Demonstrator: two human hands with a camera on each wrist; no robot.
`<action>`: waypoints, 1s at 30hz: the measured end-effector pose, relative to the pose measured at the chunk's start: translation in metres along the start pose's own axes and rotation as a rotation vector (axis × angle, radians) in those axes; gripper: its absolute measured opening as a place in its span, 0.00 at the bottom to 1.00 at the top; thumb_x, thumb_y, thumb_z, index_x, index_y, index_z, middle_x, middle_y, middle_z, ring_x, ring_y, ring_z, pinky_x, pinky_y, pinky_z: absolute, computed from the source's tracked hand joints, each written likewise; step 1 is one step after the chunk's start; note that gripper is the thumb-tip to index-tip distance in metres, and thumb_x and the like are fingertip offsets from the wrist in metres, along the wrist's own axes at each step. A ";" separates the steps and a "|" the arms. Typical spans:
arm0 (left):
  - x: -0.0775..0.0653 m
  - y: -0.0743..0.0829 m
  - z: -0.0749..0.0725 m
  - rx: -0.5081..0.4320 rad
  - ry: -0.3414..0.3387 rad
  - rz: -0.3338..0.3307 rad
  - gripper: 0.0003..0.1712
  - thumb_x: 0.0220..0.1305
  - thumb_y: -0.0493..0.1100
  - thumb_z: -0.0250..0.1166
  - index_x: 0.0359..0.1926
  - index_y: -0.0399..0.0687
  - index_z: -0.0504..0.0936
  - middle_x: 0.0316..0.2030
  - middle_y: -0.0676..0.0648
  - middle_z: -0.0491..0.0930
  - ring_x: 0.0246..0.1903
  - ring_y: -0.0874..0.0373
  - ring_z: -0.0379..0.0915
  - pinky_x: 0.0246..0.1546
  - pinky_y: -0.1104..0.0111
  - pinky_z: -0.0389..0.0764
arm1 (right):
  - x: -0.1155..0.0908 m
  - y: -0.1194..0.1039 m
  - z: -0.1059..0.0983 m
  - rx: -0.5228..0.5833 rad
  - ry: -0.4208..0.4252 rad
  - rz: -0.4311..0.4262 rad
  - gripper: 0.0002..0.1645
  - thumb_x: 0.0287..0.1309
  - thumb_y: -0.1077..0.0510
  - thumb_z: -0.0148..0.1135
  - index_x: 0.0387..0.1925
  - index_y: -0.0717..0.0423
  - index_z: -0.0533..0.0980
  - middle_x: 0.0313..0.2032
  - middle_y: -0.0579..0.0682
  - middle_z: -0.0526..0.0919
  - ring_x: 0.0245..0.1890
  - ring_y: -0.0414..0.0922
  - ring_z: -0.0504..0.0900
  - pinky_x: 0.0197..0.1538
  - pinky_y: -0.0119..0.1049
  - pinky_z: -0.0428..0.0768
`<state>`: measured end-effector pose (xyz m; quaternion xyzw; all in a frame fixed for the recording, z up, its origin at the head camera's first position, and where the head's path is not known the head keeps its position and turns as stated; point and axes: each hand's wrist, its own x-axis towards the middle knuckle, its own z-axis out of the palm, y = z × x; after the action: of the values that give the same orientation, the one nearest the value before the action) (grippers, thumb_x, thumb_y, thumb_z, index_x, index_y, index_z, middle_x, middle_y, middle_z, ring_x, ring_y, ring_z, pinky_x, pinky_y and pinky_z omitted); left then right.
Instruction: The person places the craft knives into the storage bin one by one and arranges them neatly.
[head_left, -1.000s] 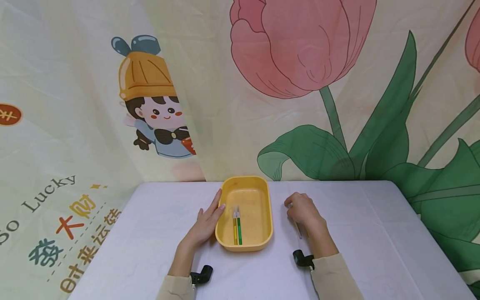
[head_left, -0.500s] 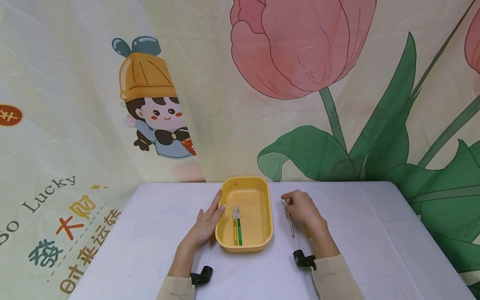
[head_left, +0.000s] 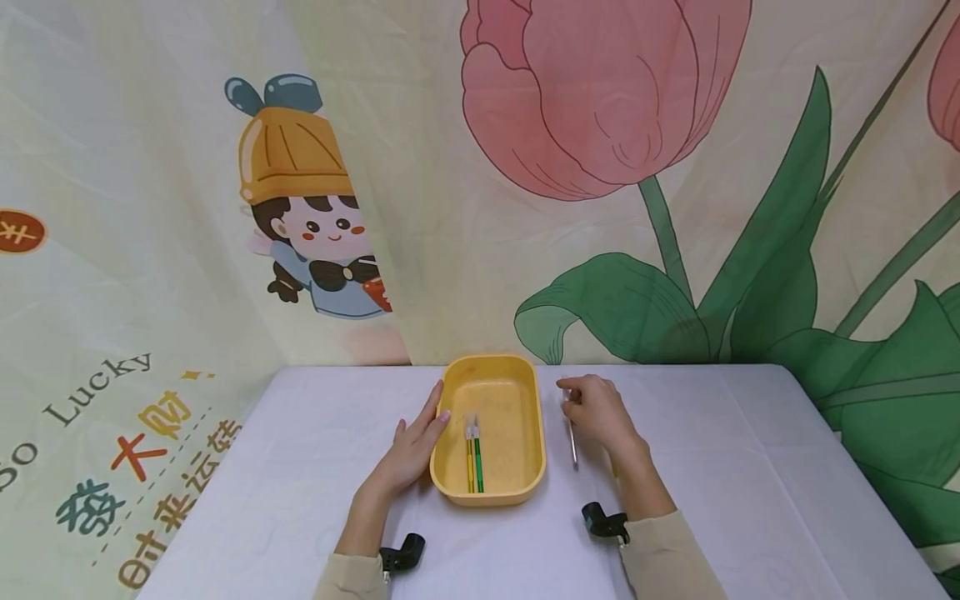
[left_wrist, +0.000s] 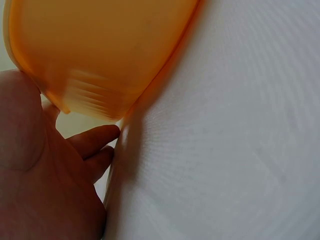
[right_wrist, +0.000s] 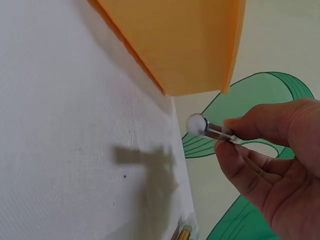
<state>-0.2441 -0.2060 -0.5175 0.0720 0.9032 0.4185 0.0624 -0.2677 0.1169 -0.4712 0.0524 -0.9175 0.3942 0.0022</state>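
Observation:
A yellow tray [head_left: 529, 471] stands on the white table. My left hand [head_left: 408, 450] rests along its left side, fingers extended by the outer wall and thumb tip over the rim. Inside lie a yellow pen-like stick [head_left: 470, 462] and a green pen-like stick [head_left: 478, 467], side by side, each with a clear end. To the right of the tray, my right hand [head_left: 600, 412] pinches a slim silver pen-like stick [right_wrist: 215, 131] between thumb and fingers; its rounded end faces the right wrist camera. Another yellow stick [right_wrist: 184, 234] lies on the table, mostly hidden under the right wrist in the head view.
The white-covered table [head_left: 720, 483] meets a printed curtain [head_left: 420, 208] just behind the tray. Black wrist cameras [head_left: 405, 552] sit at both sleeves, low over the cloth.
My right hand has moved a little left toward the tray with the silver stick, which now shows more clearly below the fingers. The left hand and the tray have stayed in place.

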 end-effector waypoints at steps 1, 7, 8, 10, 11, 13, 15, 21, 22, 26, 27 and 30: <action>0.000 0.000 0.000 0.000 0.002 0.000 0.36 0.83 0.65 0.39 0.84 0.75 0.38 0.83 0.61 0.45 0.82 0.49 0.46 0.78 0.38 0.19 | 0.000 -0.002 0.000 0.001 0.006 -0.007 0.24 0.62 0.68 0.68 0.60 0.60 0.83 0.33 0.51 0.84 0.29 0.44 0.78 0.31 0.31 0.83; 0.000 0.000 -0.001 0.002 0.003 0.001 0.37 0.82 0.66 0.39 0.84 0.75 0.38 0.83 0.62 0.45 0.82 0.50 0.46 0.78 0.39 0.19 | 0.000 -0.009 0.001 -0.012 0.053 -0.022 0.24 0.62 0.67 0.70 0.60 0.58 0.83 0.35 0.51 0.83 0.32 0.44 0.79 0.32 0.30 0.84; 0.000 0.000 -0.001 0.001 0.001 0.002 0.37 0.82 0.66 0.39 0.83 0.75 0.38 0.83 0.62 0.45 0.82 0.50 0.46 0.78 0.39 0.19 | -0.001 -0.009 0.002 -0.012 0.058 -0.022 0.25 0.62 0.67 0.70 0.61 0.57 0.83 0.35 0.51 0.83 0.33 0.45 0.79 0.33 0.30 0.84; 0.000 -0.001 -0.001 0.000 -0.004 0.002 0.37 0.82 0.66 0.39 0.83 0.76 0.38 0.83 0.62 0.44 0.82 0.50 0.45 0.78 0.39 0.19 | -0.002 -0.010 0.002 -0.009 0.066 -0.027 0.25 0.62 0.67 0.70 0.61 0.57 0.83 0.37 0.52 0.83 0.34 0.45 0.79 0.33 0.30 0.85; 0.000 -0.001 -0.001 0.001 -0.006 0.002 0.37 0.82 0.66 0.39 0.83 0.76 0.37 0.83 0.62 0.44 0.82 0.50 0.45 0.78 0.39 0.19 | -0.003 -0.011 0.002 -0.005 0.071 -0.031 0.25 0.62 0.66 0.70 0.62 0.56 0.83 0.37 0.52 0.83 0.34 0.45 0.79 0.33 0.30 0.85; 0.001 -0.002 0.000 0.001 -0.008 0.004 0.37 0.82 0.67 0.39 0.83 0.76 0.37 0.83 0.62 0.44 0.82 0.49 0.46 0.78 0.39 0.18 | -0.004 -0.014 0.001 0.003 0.085 -0.048 0.25 0.62 0.66 0.70 0.62 0.56 0.82 0.38 0.52 0.83 0.35 0.45 0.80 0.34 0.30 0.85; 0.001 -0.002 0.000 0.002 -0.007 0.003 0.37 0.82 0.67 0.39 0.83 0.76 0.37 0.83 0.62 0.44 0.82 0.50 0.46 0.78 0.39 0.18 | -0.006 -0.016 0.001 0.013 0.106 -0.069 0.25 0.63 0.65 0.71 0.62 0.55 0.83 0.38 0.51 0.83 0.35 0.45 0.81 0.34 0.30 0.85; 0.000 -0.001 0.000 0.002 0.002 -0.002 0.37 0.82 0.66 0.39 0.83 0.76 0.38 0.83 0.62 0.44 0.83 0.50 0.45 0.78 0.39 0.19 | -0.010 -0.023 0.000 0.058 0.163 -0.135 0.24 0.62 0.64 0.71 0.60 0.55 0.84 0.37 0.51 0.83 0.35 0.45 0.82 0.33 0.30 0.85; 0.000 -0.001 0.000 0.000 0.001 -0.001 0.36 0.82 0.66 0.39 0.83 0.76 0.38 0.83 0.61 0.44 0.83 0.50 0.45 0.78 0.38 0.19 | -0.010 -0.024 0.001 0.066 0.170 -0.145 0.24 0.62 0.64 0.71 0.60 0.54 0.84 0.37 0.51 0.83 0.35 0.44 0.82 0.32 0.30 0.85; -0.001 0.001 -0.001 0.003 -0.003 -0.004 0.36 0.83 0.65 0.39 0.83 0.77 0.38 0.83 0.62 0.44 0.83 0.50 0.45 0.78 0.39 0.20 | -0.011 -0.029 0.001 0.105 0.187 -0.175 0.24 0.62 0.65 0.71 0.60 0.54 0.84 0.37 0.51 0.82 0.35 0.44 0.84 0.32 0.29 0.85; -0.001 0.001 -0.001 0.005 -0.003 -0.005 0.36 0.83 0.65 0.39 0.83 0.77 0.38 0.83 0.63 0.44 0.83 0.51 0.45 0.78 0.39 0.20 | -0.011 -0.030 0.002 0.116 0.189 -0.181 0.24 0.61 0.66 0.71 0.60 0.54 0.84 0.37 0.52 0.82 0.35 0.44 0.85 0.32 0.28 0.85; -0.001 0.001 -0.001 0.008 -0.004 0.001 0.36 0.83 0.64 0.39 0.83 0.76 0.38 0.83 0.62 0.44 0.82 0.50 0.46 0.78 0.38 0.20 | -0.012 -0.034 0.003 0.144 0.193 -0.197 0.24 0.61 0.67 0.71 0.60 0.56 0.84 0.37 0.52 0.82 0.35 0.44 0.85 0.32 0.29 0.86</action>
<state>-0.2429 -0.2064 -0.5157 0.0735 0.9047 0.4149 0.0635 -0.2519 0.0931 -0.4490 0.1040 -0.8727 0.4603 0.1253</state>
